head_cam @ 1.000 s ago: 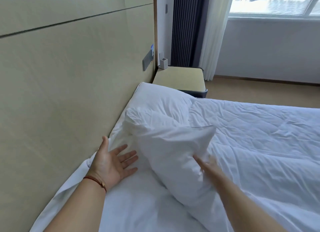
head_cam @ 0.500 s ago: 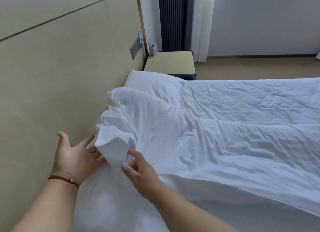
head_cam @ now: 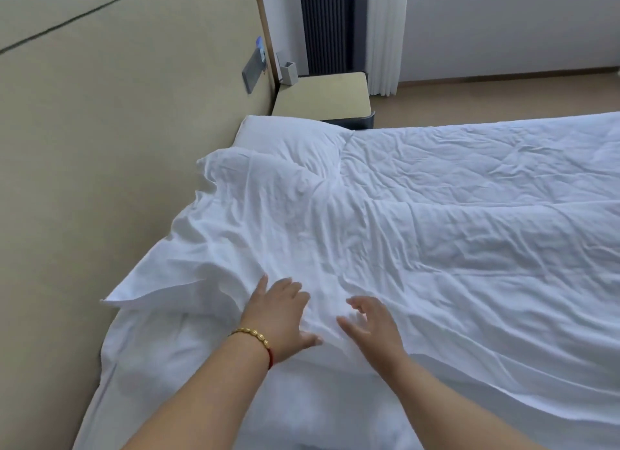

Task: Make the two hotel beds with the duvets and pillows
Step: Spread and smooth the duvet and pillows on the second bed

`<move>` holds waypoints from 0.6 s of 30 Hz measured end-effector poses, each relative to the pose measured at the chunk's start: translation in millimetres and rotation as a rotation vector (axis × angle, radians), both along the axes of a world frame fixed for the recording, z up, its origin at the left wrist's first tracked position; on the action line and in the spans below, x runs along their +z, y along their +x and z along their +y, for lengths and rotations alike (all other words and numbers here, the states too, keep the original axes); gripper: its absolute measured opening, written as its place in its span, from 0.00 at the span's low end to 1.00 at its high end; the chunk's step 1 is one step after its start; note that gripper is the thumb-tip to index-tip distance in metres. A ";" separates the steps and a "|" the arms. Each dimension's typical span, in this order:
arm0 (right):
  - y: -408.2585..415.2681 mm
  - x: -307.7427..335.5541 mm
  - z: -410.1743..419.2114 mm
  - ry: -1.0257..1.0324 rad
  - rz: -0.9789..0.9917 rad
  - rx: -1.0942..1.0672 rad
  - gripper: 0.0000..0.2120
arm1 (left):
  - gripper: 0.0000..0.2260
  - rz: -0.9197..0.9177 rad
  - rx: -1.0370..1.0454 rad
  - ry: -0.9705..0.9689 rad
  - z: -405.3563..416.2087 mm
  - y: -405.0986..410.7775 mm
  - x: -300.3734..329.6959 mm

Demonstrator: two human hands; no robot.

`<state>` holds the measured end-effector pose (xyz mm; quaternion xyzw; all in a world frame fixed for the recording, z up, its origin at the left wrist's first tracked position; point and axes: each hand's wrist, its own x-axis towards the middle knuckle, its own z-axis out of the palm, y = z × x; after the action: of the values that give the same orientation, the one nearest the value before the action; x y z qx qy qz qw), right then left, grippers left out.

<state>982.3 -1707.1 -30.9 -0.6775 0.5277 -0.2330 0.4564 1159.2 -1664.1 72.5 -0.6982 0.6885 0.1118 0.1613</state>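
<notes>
My left hand point(head_cam: 280, 310) lies flat on the near pillow point(head_cam: 255, 221), palm down, its fingers point(head_cam: 292, 287) straight and a little spread, the thumb stuck out toward my other hand. A gold bead bracelet point(head_cam: 251, 334) with a red cord sits on that wrist. My right hand point(head_cam: 372, 322) is just beside the left, over the same white cloth, its fingers point(head_cam: 357, 303) apart and loosely bent, holding nothing; I cannot tell whether the fingertips touch the fabric or hang just above it.

The near pillow lies along the headboard point(head_cam: 117, 147), wrinkled, with its open case end flopped out in a loose flap toward the headboard. A second pillow point(head_cam: 295, 141) lies farther along the headboard, touching the near one and close to the nightstand point(head_cam: 322, 97). The duvet point(head_cam: 486, 231) is spread over the bed away from the headboard, creased, its top edge up against both pillows.

On the nightstand, at the headboard end, stands a small grey holder point(head_cam: 288, 72). A switch panel point(head_cam: 252, 70) is fixed to the headboard above the second pillow. Beyond the nightstand hang a dark curtain point(head_cam: 327, 27) and a white one point(head_cam: 385, 37).
</notes>
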 end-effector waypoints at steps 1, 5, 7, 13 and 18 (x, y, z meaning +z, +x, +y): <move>-24.7 -10.8 -2.2 -0.032 0.150 0.047 0.37 | 0.36 -0.060 -0.025 0.090 -0.9 2.3 -13.8; -100.4 -43.4 -21.4 -0.038 0.682 0.225 0.48 | 0.24 -0.100 -0.174 -0.004 -8.4 29.6 -41.6; -120.7 -48.2 -34.8 -0.043 0.792 0.248 0.34 | 0.12 -0.057 -0.243 -0.167 -16.2 35.8 -41.8; -125.1 -21.7 -24.5 0.042 0.543 0.296 0.11 | 0.13 -0.133 0.027 0.239 -31.6 71.3 -10.1; -170.4 -25.5 2.8 0.281 0.286 0.208 0.13 | 0.27 0.281 -0.056 0.380 -72.8 -91.8 -14.8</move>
<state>811.9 -1704.3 -56.4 -0.6841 0.5415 -0.0105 0.4885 1067.4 -1736.9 57.7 -0.6135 0.6897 0.3312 0.1955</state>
